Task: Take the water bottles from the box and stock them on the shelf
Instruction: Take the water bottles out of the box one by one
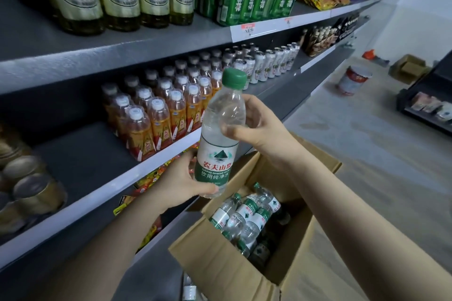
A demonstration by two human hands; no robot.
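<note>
Head view: both hands, left hand (182, 178) and right hand (259, 127), grasp 1 water bottle (220, 134) above the box (220, 264), where several bottles (247, 217) remain unshelved.

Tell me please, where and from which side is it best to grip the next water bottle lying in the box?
Probably by the waist of the topmost bottle, from above. The bottles lie on their sides in the open cardboard box, packed closely, so only the upper sides are free; the walls block any approach from the side.

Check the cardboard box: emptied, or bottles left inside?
Not emptied. The cardboard box has its flaps open, and several green-labelled water bottles lie inside; how many lie beneath them cannot be told.
</note>
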